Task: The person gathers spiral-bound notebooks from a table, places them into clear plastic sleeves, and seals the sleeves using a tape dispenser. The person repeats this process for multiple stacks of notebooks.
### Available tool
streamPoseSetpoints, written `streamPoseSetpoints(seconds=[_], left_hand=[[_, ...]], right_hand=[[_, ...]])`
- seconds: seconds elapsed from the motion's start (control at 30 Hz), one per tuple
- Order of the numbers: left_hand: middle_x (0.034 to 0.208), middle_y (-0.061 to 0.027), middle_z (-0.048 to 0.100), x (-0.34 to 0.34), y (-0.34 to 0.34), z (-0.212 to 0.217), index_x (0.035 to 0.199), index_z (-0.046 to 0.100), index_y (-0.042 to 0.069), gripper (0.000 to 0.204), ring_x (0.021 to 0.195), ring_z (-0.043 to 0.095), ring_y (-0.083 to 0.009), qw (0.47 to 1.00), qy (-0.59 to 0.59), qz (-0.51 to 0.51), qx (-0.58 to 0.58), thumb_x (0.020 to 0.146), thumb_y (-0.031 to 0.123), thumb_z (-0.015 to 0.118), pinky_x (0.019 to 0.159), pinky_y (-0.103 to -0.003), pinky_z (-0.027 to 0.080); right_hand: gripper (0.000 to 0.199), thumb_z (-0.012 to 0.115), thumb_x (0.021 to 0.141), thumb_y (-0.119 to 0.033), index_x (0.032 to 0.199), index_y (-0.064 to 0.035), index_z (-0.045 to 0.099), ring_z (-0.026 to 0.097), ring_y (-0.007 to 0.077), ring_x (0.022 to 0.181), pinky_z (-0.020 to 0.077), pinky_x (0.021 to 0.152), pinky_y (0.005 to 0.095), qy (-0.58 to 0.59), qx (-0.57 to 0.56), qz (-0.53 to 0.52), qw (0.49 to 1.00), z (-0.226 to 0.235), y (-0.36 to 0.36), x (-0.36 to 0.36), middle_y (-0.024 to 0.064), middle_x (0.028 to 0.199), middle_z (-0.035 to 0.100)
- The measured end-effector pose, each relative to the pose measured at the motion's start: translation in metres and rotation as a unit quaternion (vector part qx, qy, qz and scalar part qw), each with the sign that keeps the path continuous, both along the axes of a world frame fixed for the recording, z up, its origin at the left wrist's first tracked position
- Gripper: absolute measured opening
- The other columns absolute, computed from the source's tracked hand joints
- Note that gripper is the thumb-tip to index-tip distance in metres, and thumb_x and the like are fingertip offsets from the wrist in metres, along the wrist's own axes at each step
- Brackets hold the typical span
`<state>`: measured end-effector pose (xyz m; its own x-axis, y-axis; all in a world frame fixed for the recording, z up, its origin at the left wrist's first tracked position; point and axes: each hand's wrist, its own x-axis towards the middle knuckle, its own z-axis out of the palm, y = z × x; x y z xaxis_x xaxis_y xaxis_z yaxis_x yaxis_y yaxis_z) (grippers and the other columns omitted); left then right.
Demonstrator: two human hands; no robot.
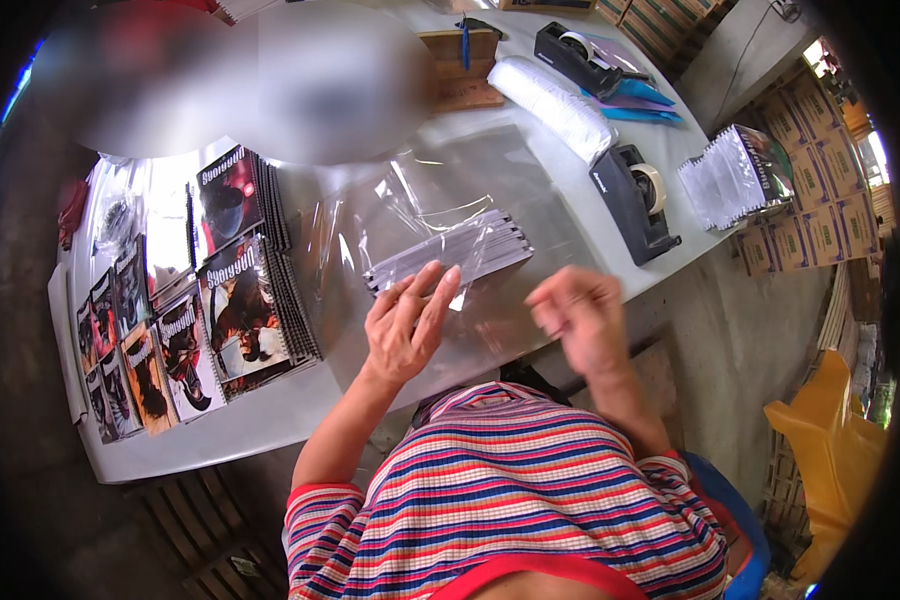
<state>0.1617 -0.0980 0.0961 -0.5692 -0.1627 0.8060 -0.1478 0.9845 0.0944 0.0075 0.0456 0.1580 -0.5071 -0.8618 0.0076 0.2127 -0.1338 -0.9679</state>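
A stack of spiral notebooks point(460, 250) lies in the middle of the table, its pale page edges and dark bindings showing. Clear plastic film point(550, 190) spreads under it, with shiny folds over its far side. My left hand point(407, 325) rests at the stack's near edge with its fingers stretched out. Off to the right, over the table's front edge, my right hand point(582, 318) is raised with its fingers curled together. Whatever they pinch, if anything, is too small to make out. Nearest that hand stands a black tape dispenser point(625, 205) with a roll of tape.
Piles of notebooks with picture covers point(245, 310) cover the table's left side. A second tape dispenser point(575, 58), a white plastic roll point(553, 105) and a wooden block point(460, 75) stand farther back. More notebooks point(735, 180) sit at the right edge, before cardboard boxes point(810, 170).
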Motion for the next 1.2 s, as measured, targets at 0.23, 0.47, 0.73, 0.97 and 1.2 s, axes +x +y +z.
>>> streamPoseSetpoints(seconds=[0.23,0.47,0.73,0.97,1.2], left_hand=[[0.099,-0.0155,0.066,0.0,-0.002,-0.012,0.11,0.06,0.001,0.036,0.087,0.067,-0.0221,0.994,0.056,-0.047,0.079,0.075,0.003,0.063,0.074,-0.031,0.052],[0.123,-0.0119,0.051,0.019,0.003,0.023,0.127,0.057,0.025,0.058,0.119,0.049,-0.0253,0.963,-0.2,0.068,0.166,0.07,0.023,0.069,0.1,-0.041,0.024],[0.126,-0.012,0.053,0.028,-0.037,0.056,0.133,0.048,0.016,0.089,0.117,0.052,-0.0293,0.89,-0.253,-0.062,0.374,0.054,0.039,0.084,0.107,-0.052,0.017],[0.156,-0.0052,0.005,0.042,-0.031,-0.032,0.147,0.023,0.024,0.078,0.141,0.004,-0.0376,0.408,0.107,-0.046,0.905,0.085,0.07,0.035,0.083,-0.083,0.013],[0.136,-0.0158,0.042,0.035,-0.005,-0.022,0.096,0.061,0.003,0.046,0.121,0.044,-0.0325,0.544,0.291,-0.201,0.761,0.082,0.043,0.043,0.099,-0.043,0.039]], right_hand=[[0.044,0.059,0.091,-0.036,0.066,-0.0002,0.066,0.044,0.0058,0.04,0.0296,0.038,0.021,0.003,0.157,-0.025,0.987,-0.021,-0.041,0.055,0.0011,0.048,0.051],[0.043,0.066,0.087,-0.034,0.06,-0.0013,0.063,0.044,0.006,0.042,0.0319,0.04,0.0252,0.104,0.183,-0.131,0.969,-0.071,-0.04,0.072,0.0003,0.046,0.05],[0.038,0.073,0.08,-0.032,0.057,-0.0067,0.056,0.044,0.0055,0.048,0.0337,0.045,0.024,0.202,0.308,-0.027,0.929,-0.099,-0.028,0.034,-0.0038,0.052,0.051],[0.061,0.042,0.09,-0.061,0.125,-0.0112,0.05,0.044,0.0178,0.117,0.0344,0.097,0.0385,-0.019,0.119,-0.26,0.958,-0.085,-0.022,-0.037,0.0087,0.126,0.052],[0.068,0.033,0.094,-0.058,0.14,-0.0068,0.038,0.035,0.0168,0.13,0.0241,0.108,0.0321,-0.096,-0.238,0.141,0.956,-0.036,-0.019,0.003,0.009,0.144,0.036]])
